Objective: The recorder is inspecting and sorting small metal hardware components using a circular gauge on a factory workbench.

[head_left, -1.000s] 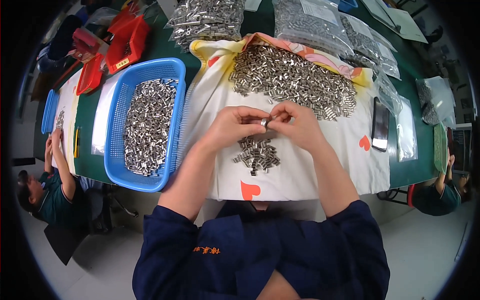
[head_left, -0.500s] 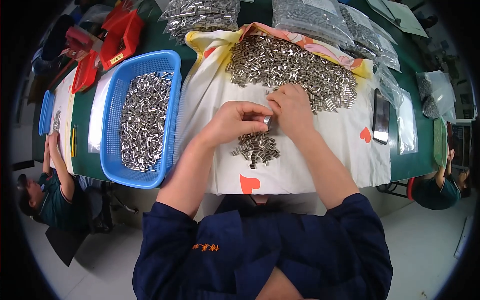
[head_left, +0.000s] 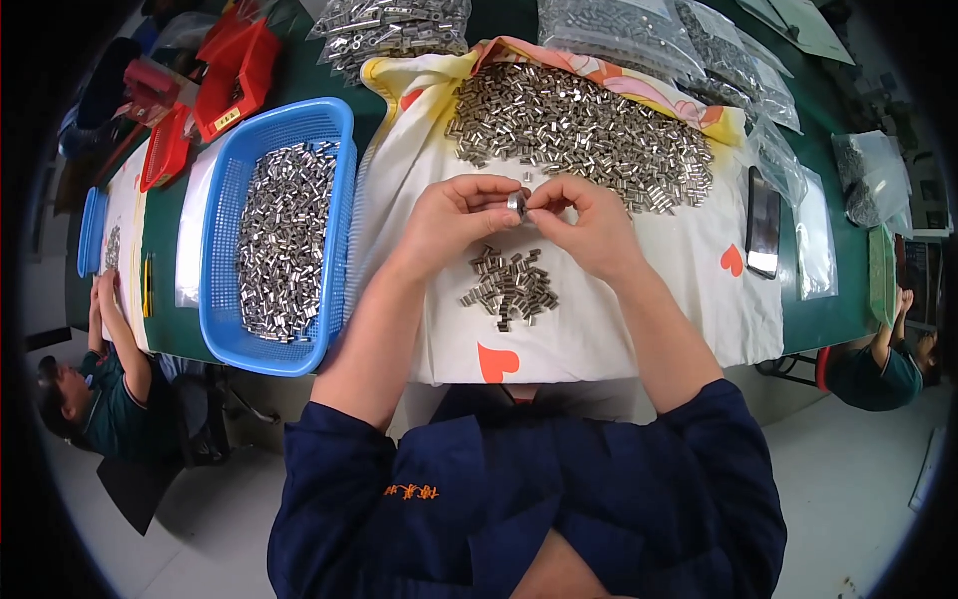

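Your left hand (head_left: 447, 226) pinches a metal piece (head_left: 515, 202) near centre — right hand (head_left: 591, 226) meeting it, grip unclear — over white cloth (head_left: 704, 319) on the green table (head_left: 823, 317); floor (head_left: 848, 489), lower right.

The small pile (head_left: 509, 288) lies before the large pile (head_left: 589, 140) on cloth (head_left: 589, 324).

A green counter (head_left: 848, 290) stretches from nine o'clock through twelve to three; pale floor (head_left: 848, 499) shows at four, a black chair (head_left: 132, 489) at eight.
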A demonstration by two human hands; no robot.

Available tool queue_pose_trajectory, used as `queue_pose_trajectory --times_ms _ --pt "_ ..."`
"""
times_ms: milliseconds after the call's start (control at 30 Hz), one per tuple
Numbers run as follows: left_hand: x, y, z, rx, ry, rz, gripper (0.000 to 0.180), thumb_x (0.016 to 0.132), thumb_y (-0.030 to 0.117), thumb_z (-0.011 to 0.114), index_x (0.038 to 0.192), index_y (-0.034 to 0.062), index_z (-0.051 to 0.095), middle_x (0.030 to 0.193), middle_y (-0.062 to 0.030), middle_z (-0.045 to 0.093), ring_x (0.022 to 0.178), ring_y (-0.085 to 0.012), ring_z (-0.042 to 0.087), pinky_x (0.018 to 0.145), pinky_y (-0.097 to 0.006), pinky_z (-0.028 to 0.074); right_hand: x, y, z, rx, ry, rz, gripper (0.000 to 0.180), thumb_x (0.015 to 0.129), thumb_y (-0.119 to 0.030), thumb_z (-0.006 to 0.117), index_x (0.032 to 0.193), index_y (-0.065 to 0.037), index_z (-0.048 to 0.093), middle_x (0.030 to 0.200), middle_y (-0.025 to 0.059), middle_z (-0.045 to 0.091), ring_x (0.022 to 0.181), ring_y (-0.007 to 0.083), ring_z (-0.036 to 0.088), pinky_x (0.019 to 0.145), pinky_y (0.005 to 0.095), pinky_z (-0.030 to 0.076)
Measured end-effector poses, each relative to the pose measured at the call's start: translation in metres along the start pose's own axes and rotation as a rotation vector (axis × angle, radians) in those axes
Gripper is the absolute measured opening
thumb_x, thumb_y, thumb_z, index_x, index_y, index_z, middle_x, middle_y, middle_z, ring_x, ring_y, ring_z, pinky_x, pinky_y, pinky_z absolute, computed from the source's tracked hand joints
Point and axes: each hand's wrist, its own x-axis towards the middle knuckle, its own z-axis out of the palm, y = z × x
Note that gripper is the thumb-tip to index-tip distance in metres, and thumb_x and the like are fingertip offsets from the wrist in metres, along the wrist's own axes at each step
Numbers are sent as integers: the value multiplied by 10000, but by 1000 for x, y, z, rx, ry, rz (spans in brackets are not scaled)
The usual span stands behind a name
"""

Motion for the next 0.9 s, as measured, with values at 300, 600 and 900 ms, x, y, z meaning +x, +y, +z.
queue_pose_trajectory --times_ms 300,600,900 --pt "-2 0 3 145 29 5 293 746 -10 626 1031 -45 567 906 -76 619 806 -106 591 714 -207 476 0 2 9 -363 167 -324 63 652 -54 619 702 -48 581 683 66 574 663 222 556 611 325 446" --pt "-4 2 1 102 -30 -29 287 747 -19 623 1028 -40 572 892 -73 621 788 -91 583 698 -199 475 0 -3 -8 -126 -66 -4 128 681 -78 651 790 -34 599 717 53 602 661 146 565 594 272 450" --pt "-6 7 10 299 -175 -105 286 715 -9 660 995 6 607 809 0 590 740 -48 551 670 -174 459 17 22 -9 -630 202 -373 171 703 -73 631 872 -103 635 810 23 554 779 174 509 692 288 413"
